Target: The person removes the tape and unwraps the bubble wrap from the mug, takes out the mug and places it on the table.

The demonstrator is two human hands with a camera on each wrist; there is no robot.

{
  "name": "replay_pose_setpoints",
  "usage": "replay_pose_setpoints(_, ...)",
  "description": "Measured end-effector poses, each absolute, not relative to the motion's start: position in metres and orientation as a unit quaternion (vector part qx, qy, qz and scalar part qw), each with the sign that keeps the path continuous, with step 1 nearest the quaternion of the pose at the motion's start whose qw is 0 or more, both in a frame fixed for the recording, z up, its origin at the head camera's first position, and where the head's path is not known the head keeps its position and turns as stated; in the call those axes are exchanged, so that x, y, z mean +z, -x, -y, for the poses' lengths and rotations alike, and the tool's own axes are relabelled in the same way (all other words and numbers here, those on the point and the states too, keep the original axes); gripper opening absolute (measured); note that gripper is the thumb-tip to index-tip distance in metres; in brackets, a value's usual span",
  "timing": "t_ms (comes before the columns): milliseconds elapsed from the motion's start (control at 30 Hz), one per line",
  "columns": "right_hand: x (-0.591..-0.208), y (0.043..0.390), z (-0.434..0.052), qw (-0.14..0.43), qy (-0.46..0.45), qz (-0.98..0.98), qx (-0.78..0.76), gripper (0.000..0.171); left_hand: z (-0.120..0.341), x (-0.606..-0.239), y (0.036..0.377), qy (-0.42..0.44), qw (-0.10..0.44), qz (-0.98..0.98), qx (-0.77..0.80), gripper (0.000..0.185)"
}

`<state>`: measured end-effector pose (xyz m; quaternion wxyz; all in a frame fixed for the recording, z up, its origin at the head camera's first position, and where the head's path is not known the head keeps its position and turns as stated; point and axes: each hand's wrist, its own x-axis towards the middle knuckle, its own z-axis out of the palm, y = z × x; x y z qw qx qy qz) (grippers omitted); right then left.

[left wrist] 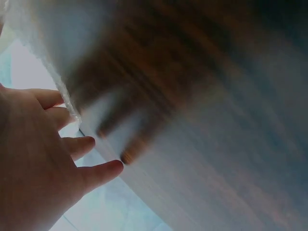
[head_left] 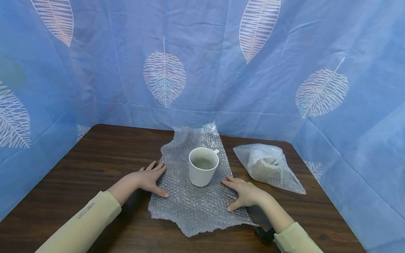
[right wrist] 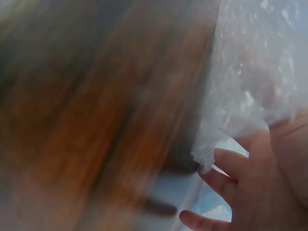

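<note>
In the head view, a white mug (head_left: 198, 174) stands upright on a sheet of bubble wrap (head_left: 196, 211), its handle pointing to the back right. My left hand (head_left: 148, 180) has its fingers spread at the sheet's left edge, thumb towards the front. On the opposite edge, my right hand (head_left: 246, 193) touches the wrap with fingers extended, to the right of the mug. Both wrist views show parted fingers; some right fingers (right wrist: 231, 163) meet the edge of the wrap. Neither hand touches the mug.
A bundle in bubble wrap (head_left: 265, 163), with something pale inside, lies at the right of the dark wooden table (head_left: 126, 147). Blue cloth (head_left: 205, 80) with white leaf prints hangs behind and along both sides. A black wrist device (head_left: 265, 236) sits below the right forearm.
</note>
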<state>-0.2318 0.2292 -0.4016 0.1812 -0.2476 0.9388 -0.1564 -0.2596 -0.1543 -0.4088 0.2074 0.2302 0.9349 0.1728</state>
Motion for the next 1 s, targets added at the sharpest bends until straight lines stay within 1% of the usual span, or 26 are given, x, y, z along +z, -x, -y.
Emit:
replay_pose_setpoints(167,-0.399,0.23,-0.226,0.188,0.234,-0.942,-0.148,0.098,0.154,-0.41,0.265,-0.227,0.217,-0.935,0.164,0.115)
replay_pose_setpoints(600,-0.396,0.227,-0.219,0.187,0.22,-0.95,-0.119,0.102,0.155,-0.409,0.278,-0.226,0.227,-0.93,0.179,0.112)
replay_pose_setpoints(833,-0.395,0.229,-0.216,0.189,0.213,-0.952,-0.113,0.106,0.156,-0.41,0.28,-0.229,0.212,-0.932,0.187,0.108)
replay_pose_setpoints(1000,-0.396,0.233,-0.217,0.188,0.21,-0.954,-0.104,0.107,0.156,-0.413,0.281,-0.244,0.189,-0.935,0.176,0.101)
